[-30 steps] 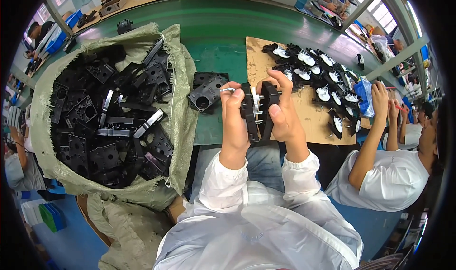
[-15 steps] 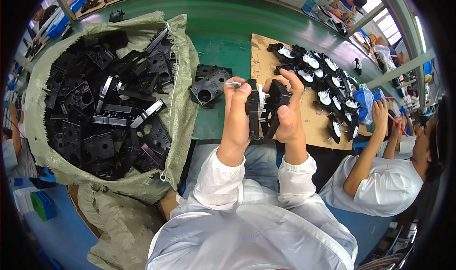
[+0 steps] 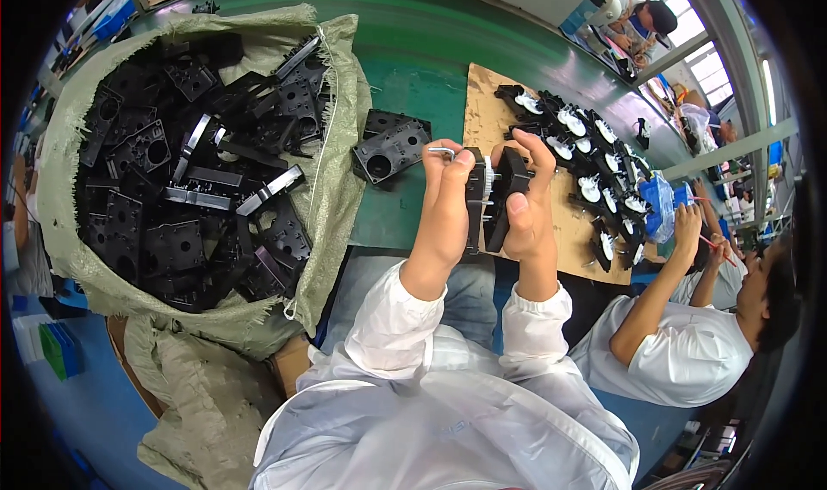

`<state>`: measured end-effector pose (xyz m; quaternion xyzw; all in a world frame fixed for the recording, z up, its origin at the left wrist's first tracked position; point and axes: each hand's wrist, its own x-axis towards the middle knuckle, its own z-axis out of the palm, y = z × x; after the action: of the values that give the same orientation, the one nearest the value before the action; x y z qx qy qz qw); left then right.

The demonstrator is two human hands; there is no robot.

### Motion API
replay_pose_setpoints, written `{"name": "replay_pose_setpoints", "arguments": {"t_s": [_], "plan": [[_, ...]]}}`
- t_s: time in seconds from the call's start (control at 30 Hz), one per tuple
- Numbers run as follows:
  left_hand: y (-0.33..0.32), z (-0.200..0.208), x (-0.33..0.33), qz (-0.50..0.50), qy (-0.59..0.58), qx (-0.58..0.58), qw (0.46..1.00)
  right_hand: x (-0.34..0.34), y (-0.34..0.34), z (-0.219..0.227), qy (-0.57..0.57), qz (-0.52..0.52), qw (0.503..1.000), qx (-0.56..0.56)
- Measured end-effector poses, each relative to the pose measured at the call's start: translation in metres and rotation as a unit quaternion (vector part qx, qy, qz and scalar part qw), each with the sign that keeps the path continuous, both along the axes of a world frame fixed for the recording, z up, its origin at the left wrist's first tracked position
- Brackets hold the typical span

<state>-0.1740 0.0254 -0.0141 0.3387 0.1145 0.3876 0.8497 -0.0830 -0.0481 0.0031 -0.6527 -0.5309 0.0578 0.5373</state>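
Observation:
Both my hands are raised over the green table's near edge, holding a black plastic assembly between them. My left hand [image 3: 445,207] grips the left black plate [image 3: 475,199] and pinches a small bent metal key [image 3: 441,152] at its fingertips. My right hand [image 3: 525,199] wraps around the right black plate [image 3: 502,197]. A white gear shows between the two plates near their top. Another black plastic housing with a round hole [image 3: 389,149] lies on the table just left of my hands.
A big green woven sack [image 3: 332,188] full of several black plastic parts lies at left. A brown board [image 3: 568,223] at right carries rows of black parts with white gears. A person in a white shirt [image 3: 680,352] works at right, holding something blue.
My hands have stayed close together on the black plates, with the left fingers shifting at the metal key. The view has tilted slightly, bringing the sack and board nearer.

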Motion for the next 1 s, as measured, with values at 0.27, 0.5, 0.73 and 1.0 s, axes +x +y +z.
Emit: {"name": "replay_pose_setpoints", "arguments": {"t_s": [0.27,0.5,0.73,1.0], "plan": [[-0.004,-0.003,0.006,0.018,0.02,-0.021,0.999,0.003,0.002,0.008,0.014,0.017,0.999,-0.035],[-0.005,-0.015,0.013,0.003,0.017,-0.015,1.0,0.008,0.0,0.003,0.014,0.019,0.999,-0.041],[-0.01,-0.006,0.012,0.021,0.02,0.009,1.0,0.008,-0.002,0.006,0.052,0.02,0.997,-0.051],[-0.013,0.001,0.006,0.011,0.046,0.028,0.998,0.003,-0.003,0.007,0.124,0.012,0.991,-0.055]]}}
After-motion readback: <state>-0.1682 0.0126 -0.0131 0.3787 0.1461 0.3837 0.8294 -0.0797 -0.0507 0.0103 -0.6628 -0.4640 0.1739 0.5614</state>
